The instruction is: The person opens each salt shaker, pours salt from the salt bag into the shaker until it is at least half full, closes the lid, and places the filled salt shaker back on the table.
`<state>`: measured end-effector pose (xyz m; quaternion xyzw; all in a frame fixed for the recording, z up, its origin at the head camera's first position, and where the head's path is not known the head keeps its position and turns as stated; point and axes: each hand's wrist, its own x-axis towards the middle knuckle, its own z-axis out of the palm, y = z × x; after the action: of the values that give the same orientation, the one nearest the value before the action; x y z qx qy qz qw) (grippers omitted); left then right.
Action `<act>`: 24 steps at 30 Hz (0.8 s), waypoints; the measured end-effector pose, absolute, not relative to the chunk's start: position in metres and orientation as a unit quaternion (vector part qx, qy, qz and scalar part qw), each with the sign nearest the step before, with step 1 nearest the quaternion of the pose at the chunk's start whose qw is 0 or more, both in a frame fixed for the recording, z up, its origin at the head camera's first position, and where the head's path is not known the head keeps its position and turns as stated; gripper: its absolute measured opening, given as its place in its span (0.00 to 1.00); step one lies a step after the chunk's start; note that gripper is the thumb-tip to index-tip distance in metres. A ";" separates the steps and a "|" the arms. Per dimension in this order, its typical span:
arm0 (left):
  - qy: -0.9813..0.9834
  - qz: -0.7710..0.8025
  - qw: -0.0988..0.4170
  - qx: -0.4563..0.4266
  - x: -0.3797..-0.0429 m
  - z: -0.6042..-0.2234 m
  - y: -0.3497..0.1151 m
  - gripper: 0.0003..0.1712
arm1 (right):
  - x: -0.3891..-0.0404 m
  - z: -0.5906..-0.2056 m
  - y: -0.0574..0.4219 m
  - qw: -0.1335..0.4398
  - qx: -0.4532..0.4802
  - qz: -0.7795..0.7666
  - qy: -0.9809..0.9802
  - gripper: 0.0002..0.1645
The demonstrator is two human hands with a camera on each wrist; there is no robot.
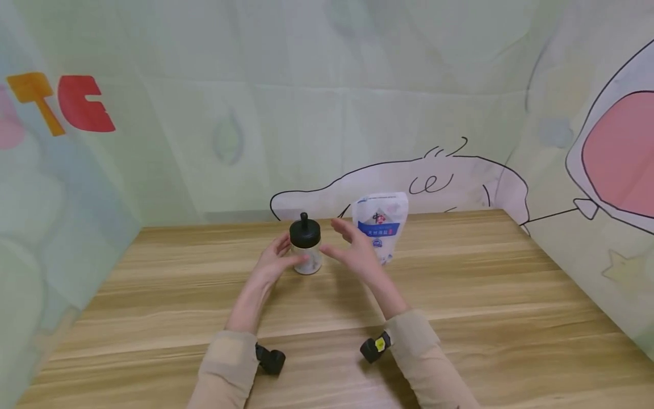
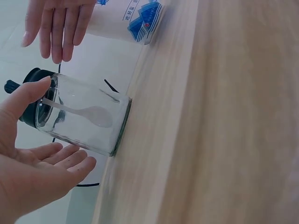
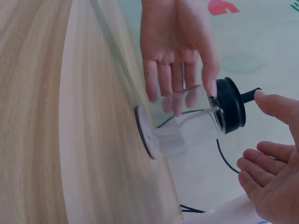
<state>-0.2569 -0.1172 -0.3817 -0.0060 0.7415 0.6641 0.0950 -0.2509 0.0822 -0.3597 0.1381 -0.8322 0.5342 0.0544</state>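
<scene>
A clear glass jar point(image 1: 313, 262) with a black lid point(image 1: 305, 233) and a knob on top stands upright on the table. Inside it a pale spoon point(image 2: 96, 115) reaches down from the lid. My left hand point(image 1: 269, 264) is at the jar's left side, fingers spread and fairly straight, its thumb overlapping the jar near the lid in the left wrist view. On the other side my right hand point(image 1: 356, 253) hovers beside the jar with fingers extended and nothing in them. Just behind that hand stands a white and blue pouch point(image 1: 390, 218), partly covered by it.
The wood-grain table point(image 1: 168, 318) ends at a printed cloth backdrop point(image 1: 214, 96) behind and on both sides. Black wrist cameras point(image 1: 271, 360) sit at both sleeves.
</scene>
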 end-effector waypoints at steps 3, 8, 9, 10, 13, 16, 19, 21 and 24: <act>0.744 0.662 0.091 -0.008 -0.258 -0.383 -0.116 0.49 | -0.252 -0.361 0.078 0.049 0.146 0.530 -0.834 0.41; 0.745 0.661 0.090 -0.005 -0.259 -0.384 -0.115 0.48 | -0.255 -0.364 0.073 0.059 0.158 0.518 -0.838 0.41; 0.746 0.660 0.090 -0.004 -0.259 -0.385 -0.115 0.48 | -0.256 -0.364 0.072 0.062 0.160 0.517 -0.839 0.41; 0.747 0.659 0.090 -0.005 -0.259 -0.385 -0.115 0.47 | -0.256 -0.364 0.072 0.065 0.162 0.516 -0.839 0.41; 0.748 0.658 0.090 -0.004 -0.259 -0.385 -0.115 0.47 | -0.257 -0.365 0.070 0.068 0.164 0.516 -0.838 0.41; 0.747 0.658 0.090 -0.004 -0.260 -0.385 -0.115 0.48 | -0.258 -0.366 0.069 0.065 0.165 0.518 -0.837 0.42; 0.746 0.660 0.089 -0.007 -0.261 -0.386 -0.114 0.49 | -0.259 -0.366 0.067 0.064 0.165 0.516 -0.838 0.42; 0.745 0.661 0.089 -0.007 -0.261 -0.386 -0.114 0.49 | -0.260 -0.366 0.066 0.061 0.164 0.517 -0.838 0.43; 0.745 0.662 0.086 -0.004 -0.260 -0.386 -0.113 0.49 | -0.260 -0.366 0.065 0.058 0.163 0.520 -0.837 0.43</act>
<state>-0.2604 -0.1135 -0.3857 -0.0038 0.7447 0.6618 0.0859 -0.2598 0.0646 -0.3662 0.1628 -0.8366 0.5199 0.0583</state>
